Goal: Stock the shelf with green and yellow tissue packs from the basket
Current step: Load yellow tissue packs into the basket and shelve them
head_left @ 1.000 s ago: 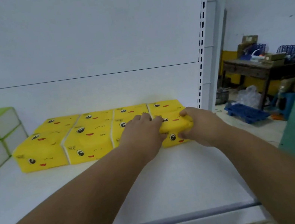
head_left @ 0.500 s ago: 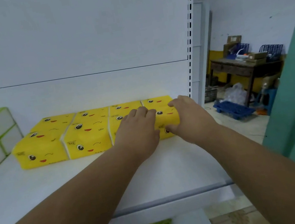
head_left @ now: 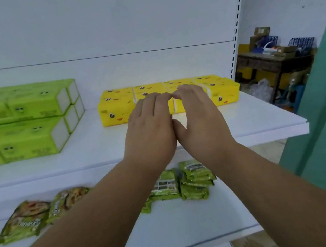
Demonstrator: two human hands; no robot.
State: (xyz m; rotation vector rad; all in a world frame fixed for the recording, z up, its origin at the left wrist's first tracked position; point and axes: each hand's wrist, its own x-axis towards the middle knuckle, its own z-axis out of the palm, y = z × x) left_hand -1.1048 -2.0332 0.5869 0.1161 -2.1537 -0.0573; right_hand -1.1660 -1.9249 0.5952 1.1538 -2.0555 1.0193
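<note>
Both hands have come back off the yellow packs they were pressing half a second ago, and the view has dropped to take in a lower shelf. The left hand (head_left: pixel 148 130) and the right hand (head_left: pixel 199 117) now hover side by side above the white upper shelf board (head_left: pixel 255 120), fingers relaxed and lightly bent, holding nothing, fingertips nearly meeting. Behind them the block of yellow plastic-wrapped tissue packs with cartoon faces (head_left: pixel 115 107) sits in rows near the shelf's back right. Well apart to the left, the green plastic-wrapped tissue packs (head_left: pixel 26 121) are stacked two high. On the lower white shelf (head_left: pixel 186 223) lie green foil snack packets (head_left: pixel 196 179). The basket is out of sight.
</note>
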